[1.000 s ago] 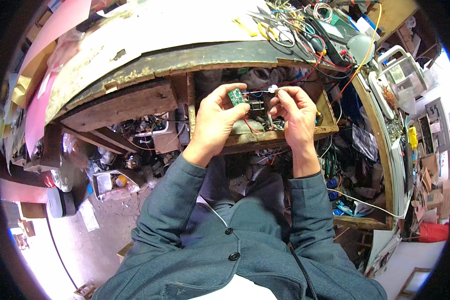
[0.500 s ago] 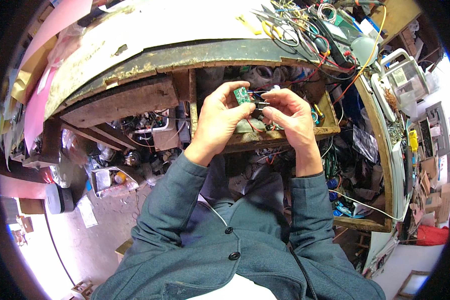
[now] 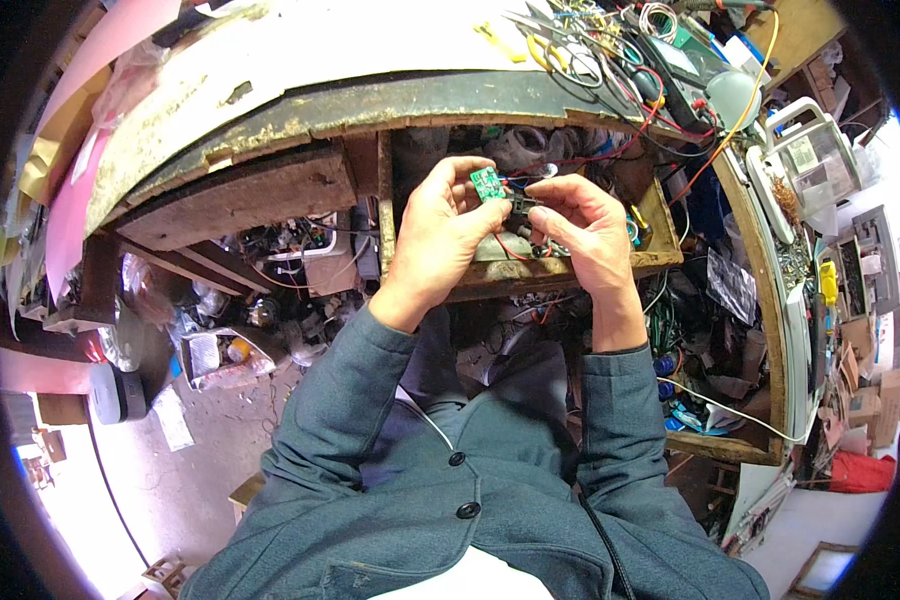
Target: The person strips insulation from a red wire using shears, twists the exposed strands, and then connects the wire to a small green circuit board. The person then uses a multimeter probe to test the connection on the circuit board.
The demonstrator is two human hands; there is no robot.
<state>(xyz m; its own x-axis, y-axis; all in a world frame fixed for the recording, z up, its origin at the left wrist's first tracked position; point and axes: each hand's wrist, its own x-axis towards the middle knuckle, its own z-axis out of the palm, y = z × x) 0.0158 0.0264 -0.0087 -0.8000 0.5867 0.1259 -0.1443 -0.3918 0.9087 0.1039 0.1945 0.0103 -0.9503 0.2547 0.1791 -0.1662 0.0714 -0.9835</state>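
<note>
My left hand [image 3: 440, 235] pinches a small green circuit board [image 3: 486, 183] between thumb and fingertips, over an open wooden drawer [image 3: 660, 255]. My right hand [image 3: 582, 228] meets it from the right, fingers closed on a small dark part [image 3: 521, 205] joined to the board by thin red and blue wires. Both hands touch around the board. What the fingers cover of the part is hidden.
A worn workbench top [image 3: 300, 60] curves across the back, with a tangle of wires and tools [image 3: 620, 45] at its right. A closed wooden drawer [image 3: 240, 195] sits left of the open one. Cluttered parts fill the shelf [image 3: 770, 300] at right and the floor [image 3: 220, 350] below left.
Both hands have lifted slightly with the green board and turned it between the fingertips. The right hand's fingers have closed in nearer the board.
</note>
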